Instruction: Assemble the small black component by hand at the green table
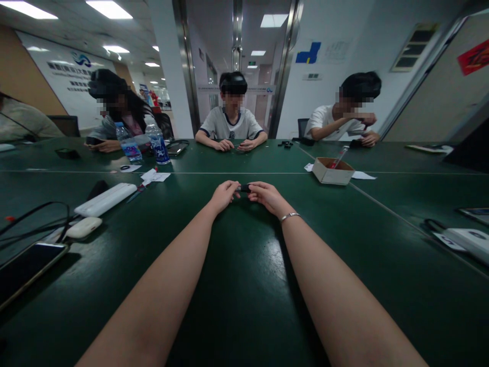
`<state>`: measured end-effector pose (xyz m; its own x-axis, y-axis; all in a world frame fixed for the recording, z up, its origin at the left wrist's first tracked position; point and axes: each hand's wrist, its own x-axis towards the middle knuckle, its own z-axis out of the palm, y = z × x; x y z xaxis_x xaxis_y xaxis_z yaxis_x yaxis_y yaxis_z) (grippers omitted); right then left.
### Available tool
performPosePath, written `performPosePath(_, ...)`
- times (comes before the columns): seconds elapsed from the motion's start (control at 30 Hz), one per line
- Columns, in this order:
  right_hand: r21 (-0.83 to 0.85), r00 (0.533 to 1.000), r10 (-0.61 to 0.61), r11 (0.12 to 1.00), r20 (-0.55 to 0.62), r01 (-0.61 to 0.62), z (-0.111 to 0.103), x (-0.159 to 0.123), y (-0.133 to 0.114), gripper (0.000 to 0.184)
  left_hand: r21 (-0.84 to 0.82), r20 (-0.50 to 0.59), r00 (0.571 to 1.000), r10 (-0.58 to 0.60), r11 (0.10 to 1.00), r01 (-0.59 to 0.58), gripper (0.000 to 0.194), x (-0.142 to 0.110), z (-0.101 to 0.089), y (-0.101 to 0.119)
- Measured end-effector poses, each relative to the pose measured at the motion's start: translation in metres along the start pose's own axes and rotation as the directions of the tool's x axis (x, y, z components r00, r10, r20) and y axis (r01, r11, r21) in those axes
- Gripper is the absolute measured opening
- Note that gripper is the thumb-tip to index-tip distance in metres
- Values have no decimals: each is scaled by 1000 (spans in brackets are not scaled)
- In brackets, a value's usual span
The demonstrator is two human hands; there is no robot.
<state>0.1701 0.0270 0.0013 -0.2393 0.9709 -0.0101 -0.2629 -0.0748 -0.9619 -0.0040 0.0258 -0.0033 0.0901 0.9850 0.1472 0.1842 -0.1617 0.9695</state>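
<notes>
1. Table (244, 306): dark green, glossy, spanning the whole view; three other people seated along the far edge, busy with their own hands.
2. Box (331, 171): open cardboard, well to the right of the hands, a red-tipped stick leaning inside.
3. Left hand (224, 195): curled, fingertips pinched on one end of the part.
4. Right hand (268, 196): bracelet (289, 216) at the wrist, fingers closed on the other end.
5. Part (243, 188): small, black, bridging both hands just above the table, mid-view. Looks light, rigid, probably smooth plastic; likely best pinched at the ends, as now. Details too small to tell.
</notes>
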Motion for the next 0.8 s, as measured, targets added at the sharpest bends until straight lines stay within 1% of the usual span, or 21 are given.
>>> performPosePath(0.1,5,1000,6,1000,-10,-6,0,0,0,9,8,3,1000,19,1000,-19,19,0,0,1)
performPosePath(0.23,8,1000,5,1000,-5,-5,0,0,0,9,0,14,1000,4,1000,-4,23,1,0,-1)
performPosePath(0.4,-1,1000,5,1000,-1,-5,0,0,0,10,5,-2,1000,17,1000,-17,23,3,-1,-4)
performPosePath(0.5,2,1000,7,1000,-6,-7,0,0,0,10,6,9,1000,15,1000,-15,27,3,-1,-4)
performPosePath(0.67,12,1000,9,1000,-27,-9,1,1,1,11,16,-14,1000,-4,1000,5,22,2,0,-3)
performPosePath(0.8,13,1000,-2,1000,-9,2,0,1,1,11,10,7,1000,0,1000,0,24,1,0,-2)
